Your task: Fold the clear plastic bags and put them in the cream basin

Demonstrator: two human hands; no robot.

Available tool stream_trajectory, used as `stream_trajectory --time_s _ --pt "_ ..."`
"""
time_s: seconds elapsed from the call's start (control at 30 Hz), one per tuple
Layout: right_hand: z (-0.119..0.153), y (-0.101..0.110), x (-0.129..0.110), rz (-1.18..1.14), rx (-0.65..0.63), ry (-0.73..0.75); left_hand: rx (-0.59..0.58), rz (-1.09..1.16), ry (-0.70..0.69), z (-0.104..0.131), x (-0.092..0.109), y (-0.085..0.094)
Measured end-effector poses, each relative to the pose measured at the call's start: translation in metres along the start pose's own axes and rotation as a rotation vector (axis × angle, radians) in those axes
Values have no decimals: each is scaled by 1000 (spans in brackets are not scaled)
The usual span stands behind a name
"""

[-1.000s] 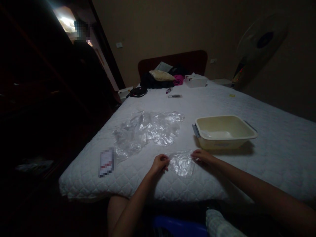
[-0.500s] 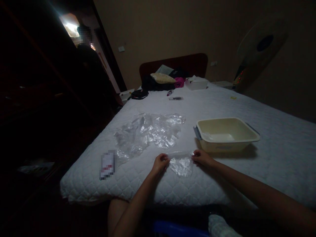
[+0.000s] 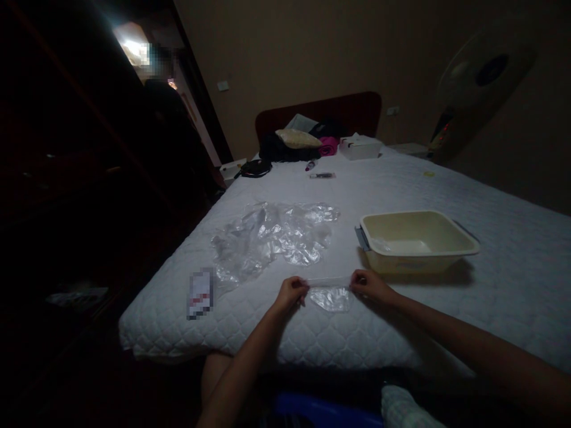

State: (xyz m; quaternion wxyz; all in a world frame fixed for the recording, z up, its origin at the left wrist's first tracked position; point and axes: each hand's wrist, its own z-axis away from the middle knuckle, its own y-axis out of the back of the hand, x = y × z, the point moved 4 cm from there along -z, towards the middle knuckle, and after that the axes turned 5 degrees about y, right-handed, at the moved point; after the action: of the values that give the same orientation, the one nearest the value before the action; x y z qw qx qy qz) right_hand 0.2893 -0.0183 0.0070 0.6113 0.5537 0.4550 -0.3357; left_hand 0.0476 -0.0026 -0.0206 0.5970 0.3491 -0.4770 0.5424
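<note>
A small clear plastic bag (image 3: 331,297) is stretched between my hands over the front of the white quilted bed (image 3: 250,333). My left hand (image 3: 292,292) pinches its left top corner. The right top corner is pinched by my right hand (image 3: 366,285). Beyond my hands, to the left, a spread of crumpled clear plastic bags (image 3: 281,235) lies on the bed. A cream plastic basin (image 3: 419,261) with grey handles sits just beyond my right hand, with a bit of clear plastic inside at its left.
A blurred white packet (image 3: 200,294) lies near the left front edge. Farther back are a black bag (image 3: 256,168), a pillow (image 3: 298,139), a white box (image 3: 360,147) and a small packet (image 3: 322,175). A person (image 3: 172,119) stands at the left; a fan (image 3: 486,71) is at the right.
The small bag's folded, crumpled lower part now hangs flatter and shorter below its top edge. Both hands keep their pinch. The whole view has shifted slightly.
</note>
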Motion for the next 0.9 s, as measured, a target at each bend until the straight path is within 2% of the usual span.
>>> stream_trajectory --time_s 0.27,0.47,0.57,0.7,0.8,0.9 --pt "10 2 -8 335 -62 167 36 -46 -45 3 -7 1" --pt "32 4 -21 681 -56 274 13 -106 -191 7 1 7" --pt "39 2 -21 810 -121 363 1 -148 -280 10 4 9" --pt "42 0 -17 855 -215 511 9 -318 -381 18 4 8" --pt "42 2 -15 790 -206 555 22 -503 -520 29 9 5" --pt "41 2 -15 781 -179 594 -31 -730 -688 41 11 0"
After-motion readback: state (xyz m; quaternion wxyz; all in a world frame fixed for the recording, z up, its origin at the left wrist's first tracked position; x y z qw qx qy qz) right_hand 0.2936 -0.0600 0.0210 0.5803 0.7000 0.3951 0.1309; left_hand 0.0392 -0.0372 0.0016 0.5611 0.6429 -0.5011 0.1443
